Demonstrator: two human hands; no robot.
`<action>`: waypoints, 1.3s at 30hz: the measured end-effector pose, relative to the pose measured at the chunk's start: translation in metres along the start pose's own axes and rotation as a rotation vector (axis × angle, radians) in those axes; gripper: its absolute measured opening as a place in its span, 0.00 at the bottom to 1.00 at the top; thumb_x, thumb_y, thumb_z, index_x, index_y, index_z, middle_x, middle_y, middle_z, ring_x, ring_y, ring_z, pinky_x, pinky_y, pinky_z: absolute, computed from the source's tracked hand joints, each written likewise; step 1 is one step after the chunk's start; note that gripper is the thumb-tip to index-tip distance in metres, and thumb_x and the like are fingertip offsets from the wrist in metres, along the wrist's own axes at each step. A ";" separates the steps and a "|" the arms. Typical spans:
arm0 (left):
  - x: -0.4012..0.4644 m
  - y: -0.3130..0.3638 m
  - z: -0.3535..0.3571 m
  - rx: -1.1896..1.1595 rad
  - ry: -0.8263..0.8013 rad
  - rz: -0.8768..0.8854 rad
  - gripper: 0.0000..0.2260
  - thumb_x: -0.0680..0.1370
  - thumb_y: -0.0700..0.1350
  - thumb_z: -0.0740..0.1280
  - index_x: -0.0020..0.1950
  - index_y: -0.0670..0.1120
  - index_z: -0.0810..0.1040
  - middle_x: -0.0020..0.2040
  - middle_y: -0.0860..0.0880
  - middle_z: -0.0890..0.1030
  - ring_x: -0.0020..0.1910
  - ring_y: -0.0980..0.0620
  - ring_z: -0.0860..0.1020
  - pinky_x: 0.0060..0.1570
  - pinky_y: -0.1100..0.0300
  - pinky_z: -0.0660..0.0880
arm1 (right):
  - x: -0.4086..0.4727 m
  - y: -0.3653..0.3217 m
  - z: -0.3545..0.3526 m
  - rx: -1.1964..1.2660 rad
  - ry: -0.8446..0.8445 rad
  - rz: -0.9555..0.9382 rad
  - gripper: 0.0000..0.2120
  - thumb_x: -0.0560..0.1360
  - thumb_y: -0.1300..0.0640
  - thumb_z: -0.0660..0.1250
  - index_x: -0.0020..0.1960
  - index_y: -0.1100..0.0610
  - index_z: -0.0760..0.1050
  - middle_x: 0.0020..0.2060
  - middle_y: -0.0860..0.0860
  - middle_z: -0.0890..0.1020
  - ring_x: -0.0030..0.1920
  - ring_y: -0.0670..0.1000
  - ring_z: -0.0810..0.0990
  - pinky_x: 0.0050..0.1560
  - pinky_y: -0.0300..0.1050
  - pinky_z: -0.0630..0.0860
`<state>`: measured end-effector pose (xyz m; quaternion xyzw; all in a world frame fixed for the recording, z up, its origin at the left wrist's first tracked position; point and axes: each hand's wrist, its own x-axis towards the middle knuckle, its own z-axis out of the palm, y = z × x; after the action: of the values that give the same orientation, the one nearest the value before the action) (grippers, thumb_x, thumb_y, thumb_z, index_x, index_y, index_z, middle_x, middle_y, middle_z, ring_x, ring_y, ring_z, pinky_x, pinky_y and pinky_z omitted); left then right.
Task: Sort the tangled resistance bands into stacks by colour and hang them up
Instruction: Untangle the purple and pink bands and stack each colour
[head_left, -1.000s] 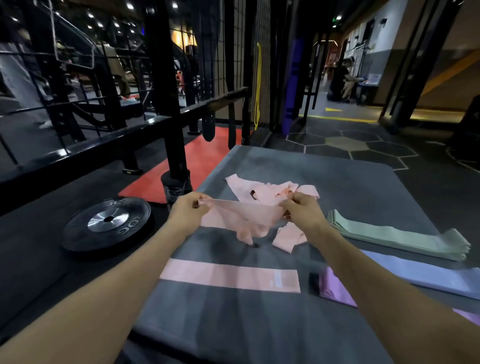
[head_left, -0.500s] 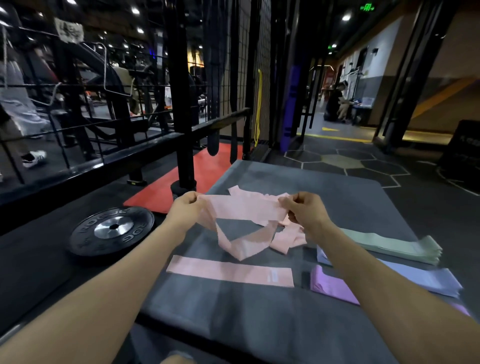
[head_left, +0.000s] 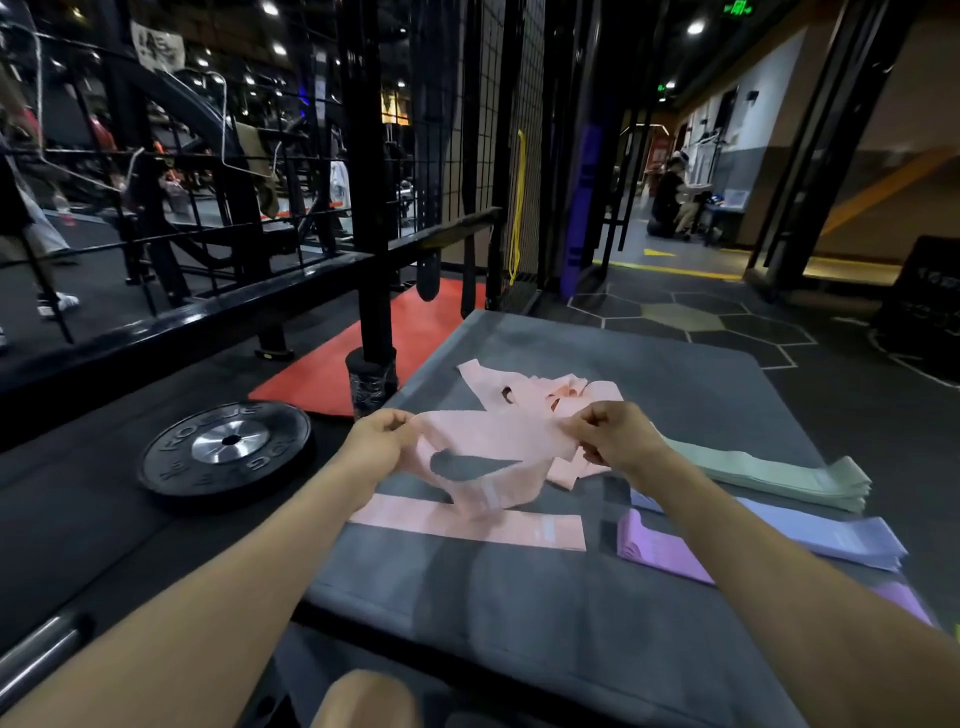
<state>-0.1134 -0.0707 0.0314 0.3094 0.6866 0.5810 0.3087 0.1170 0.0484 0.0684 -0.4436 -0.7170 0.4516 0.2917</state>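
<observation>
Dim hall lit by small white ceiling spotlights; glare on the glossy black steel rail; wide-angle bending at edges; background softly blurred.

Grey mat on dark gym floor, carrying sorted bands.

On the mat: one flat pink band near the front edge, a tangled pink heap behind it, a green stack at right, a blue stack and a purple stack nearer. A weight plate lies on the floor left of the mat.
</observation>
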 end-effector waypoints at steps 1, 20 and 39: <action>0.000 -0.001 0.000 -0.014 -0.006 -0.007 0.07 0.79 0.40 0.63 0.42 0.42 0.77 0.35 0.47 0.75 0.32 0.53 0.76 0.33 0.64 0.75 | 0.002 0.001 0.001 -0.019 0.016 0.007 0.10 0.74 0.59 0.69 0.38 0.64 0.73 0.27 0.53 0.69 0.28 0.50 0.63 0.28 0.37 0.66; 0.017 -0.013 0.004 0.264 0.024 0.106 0.04 0.77 0.39 0.66 0.42 0.44 0.76 0.34 0.50 0.74 0.31 0.55 0.70 0.25 0.73 0.67 | 0.026 0.029 0.012 -0.124 0.088 0.081 0.14 0.76 0.54 0.66 0.35 0.58 0.70 0.30 0.52 0.72 0.33 0.51 0.68 0.34 0.42 0.67; 0.006 0.013 0.021 0.170 0.051 0.104 0.09 0.79 0.37 0.57 0.40 0.48 0.68 0.36 0.47 0.71 0.35 0.48 0.69 0.38 0.57 0.66 | 0.011 -0.008 -0.011 0.181 0.165 0.001 0.13 0.72 0.65 0.70 0.36 0.55 0.68 0.30 0.51 0.72 0.28 0.48 0.68 0.19 0.32 0.65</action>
<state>-0.0998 -0.0521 0.0408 0.3547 0.7240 0.5438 0.2331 0.1181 0.0612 0.0800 -0.4515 -0.6466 0.4765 0.3885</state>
